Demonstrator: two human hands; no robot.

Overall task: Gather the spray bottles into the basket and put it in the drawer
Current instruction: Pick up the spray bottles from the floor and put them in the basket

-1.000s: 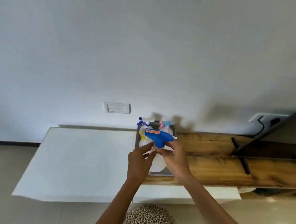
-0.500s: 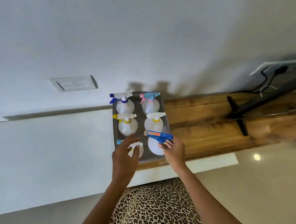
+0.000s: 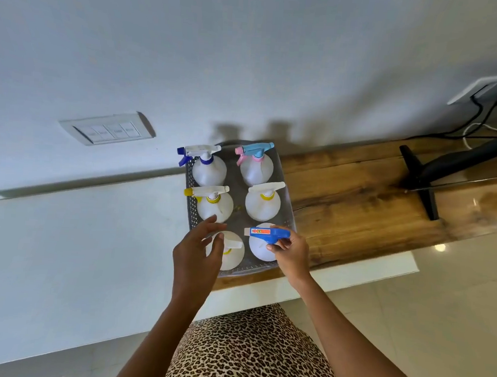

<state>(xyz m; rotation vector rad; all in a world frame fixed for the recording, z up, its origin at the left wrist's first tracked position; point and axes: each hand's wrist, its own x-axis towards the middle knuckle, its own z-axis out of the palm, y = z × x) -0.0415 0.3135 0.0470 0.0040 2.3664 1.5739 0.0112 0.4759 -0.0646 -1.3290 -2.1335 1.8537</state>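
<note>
while the right hand (image 3: 291, 254) pinches the blue-topped white spray bottle (image 3: 264, 242) in the grey mesh basket (image 3: 287, 203), left hand (image 3: 197, 251) open and empty, seat it upright before letting go.

Rear wall (image 3: 250, 56) plain, painted pale grey-white, evenly lit. A white switch plate (image 3: 107, 127) with four rockers is fixed to it. A second white outlet plate (image 3: 480, 88) carries a black plug and trailing cables. Wooden countertop (image 3: 358, 193) adjoins a white surface (image 3: 76, 235). Glossy cream floor tiles (image 3: 438, 313) reflect light spots.
</note>
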